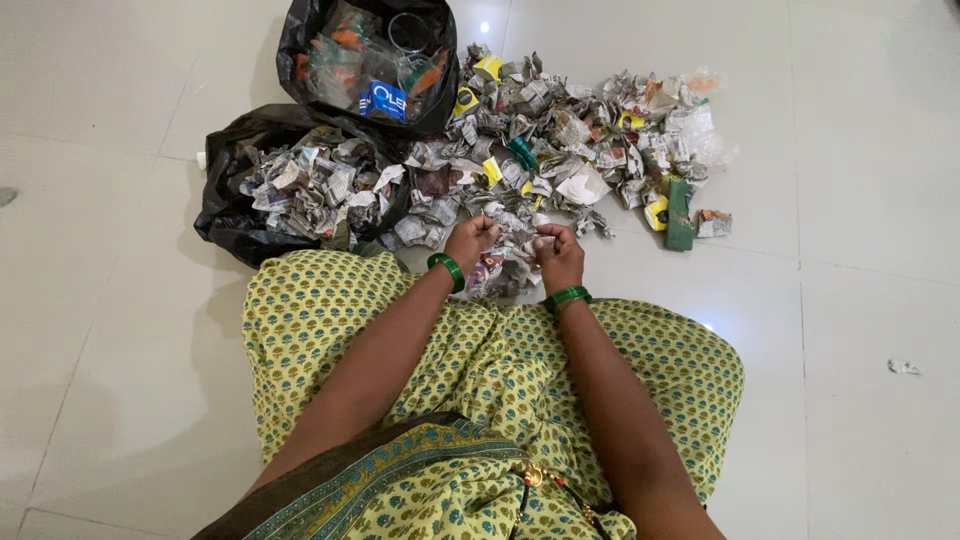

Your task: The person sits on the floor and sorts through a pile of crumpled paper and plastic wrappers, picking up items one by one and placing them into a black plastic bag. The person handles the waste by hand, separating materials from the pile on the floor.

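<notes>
The fingers of both hands are curled in and pinch one crumpled wad of newsprint between them. The left hand grips its left end, the right hand its right end. The wad's long axis runs roughly left to right across the view, between the two fists, with a loose part hanging toward the lap. It sits just above the floor, in front of the knees, at the near edge of the paper pile.

Each wrist carries green bangles. Both forearms reach out over a yellow printed dress.

The pile spreads away from the hands over the white tiled floor: crumpled newspaper mixed with yellow scraps, clear plastic and a flat green packet lying at its right edge, long side pointing away. To the left, a black bag lies open, full of balled newspaper. Behind it a second black bag holds plastic wrappers. A small scrap lies alone far right.
</notes>
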